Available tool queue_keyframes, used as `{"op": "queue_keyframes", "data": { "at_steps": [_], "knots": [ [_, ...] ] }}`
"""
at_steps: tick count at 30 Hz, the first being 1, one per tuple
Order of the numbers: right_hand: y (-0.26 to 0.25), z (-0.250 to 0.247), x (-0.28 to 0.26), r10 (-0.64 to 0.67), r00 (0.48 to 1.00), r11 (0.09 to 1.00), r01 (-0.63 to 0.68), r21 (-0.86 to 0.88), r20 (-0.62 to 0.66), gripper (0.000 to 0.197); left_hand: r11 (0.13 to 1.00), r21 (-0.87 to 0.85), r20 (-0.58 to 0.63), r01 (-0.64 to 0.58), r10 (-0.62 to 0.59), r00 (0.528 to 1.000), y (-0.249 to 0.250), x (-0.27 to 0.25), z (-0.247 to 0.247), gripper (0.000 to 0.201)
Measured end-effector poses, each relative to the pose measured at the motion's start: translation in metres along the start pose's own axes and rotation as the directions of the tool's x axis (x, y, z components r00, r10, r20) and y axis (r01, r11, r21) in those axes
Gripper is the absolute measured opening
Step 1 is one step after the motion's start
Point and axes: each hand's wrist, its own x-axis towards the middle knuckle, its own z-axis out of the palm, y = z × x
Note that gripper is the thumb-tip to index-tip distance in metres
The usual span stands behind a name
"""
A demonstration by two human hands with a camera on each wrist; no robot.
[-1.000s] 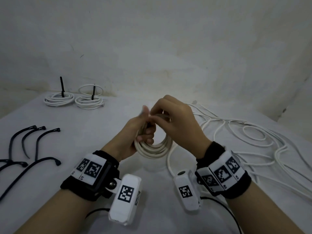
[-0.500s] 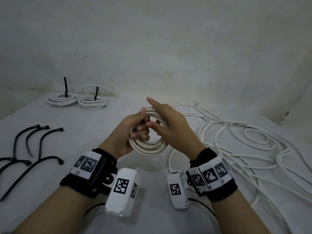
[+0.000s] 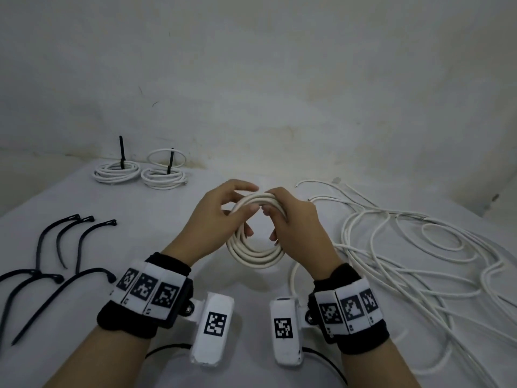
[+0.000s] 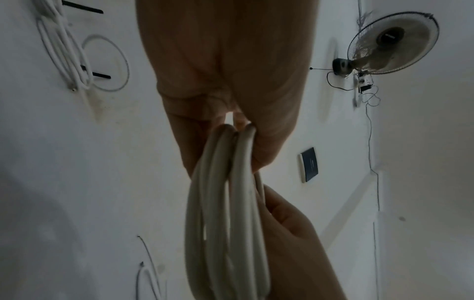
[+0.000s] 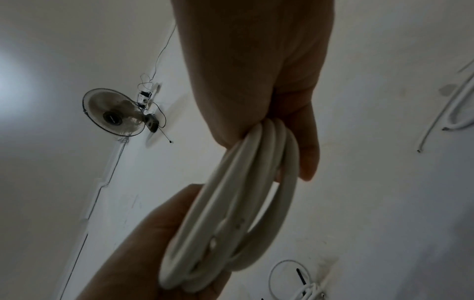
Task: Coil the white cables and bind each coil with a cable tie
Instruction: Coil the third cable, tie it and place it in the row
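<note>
A white cable coil [image 3: 256,254] of several loops hangs upright above the table centre, held by both hands. My left hand [image 3: 221,217] grips its left side, thumb across the loops. My right hand [image 3: 291,219] grips the right side, fingers curled over the top of the coil. In the left wrist view the loops [image 4: 223,213] run out between fingers and thumb. The right wrist view shows the same coil [image 5: 231,213] clamped under my fingers. Two bound coils [image 3: 117,170] [image 3: 163,177] with upright black ties lie at the far left.
Several loose black cable ties [image 3: 60,239] lie on the left of the white table [image 3: 156,228]. A tangle of loose white cables [image 3: 414,247] spreads over the right side. A wall fan [image 4: 392,42] hangs on the wall behind.
My right hand has gone from pointing fingers laid across the coil to gripping its right side. The coil now hangs rounder and more face-on between both hands.
</note>
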Motion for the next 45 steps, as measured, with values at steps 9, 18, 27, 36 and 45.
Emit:
{"op": "queue_keyframes", "data": {
  "at_steps": [9,18,27,36,45],
  "knots": [
    [0.001,-0.001,-0.002,-0.031,0.999,0.999,0.03,0.046,0.019,0.016,0.969,0.208,-0.034,-0.136,0.146,0.989,-0.006,-0.001,0.009,0.021],
    [0.005,-0.008,-0.006,-0.064,0.989,0.996,0.055,-0.069,-0.132,0.022,0.955,0.284,-0.088,-0.088,0.118,0.989,-0.019,0.003,0.006,0.024],
    [-0.009,-0.008,-0.011,0.098,0.99,0.974,-0.074,0.213,-0.101,0.027,0.974,0.224,-0.192,-0.045,0.09,0.977,-0.019,0.005,0.008,0.023],
    [-0.005,0.001,-0.009,0.148,0.956,0.956,-0.073,0.283,-0.253,0.021,0.996,0.081,-0.085,-0.037,0.044,0.995,-0.012,0.002,0.012,0.024],
    [0.002,-0.001,-0.009,0.285,0.958,0.787,-0.22,0.577,-0.024,0.044,0.999,-0.042,-0.005,0.018,-0.018,1.0,-0.004,0.0,0.016,0.027]
  ]
}}
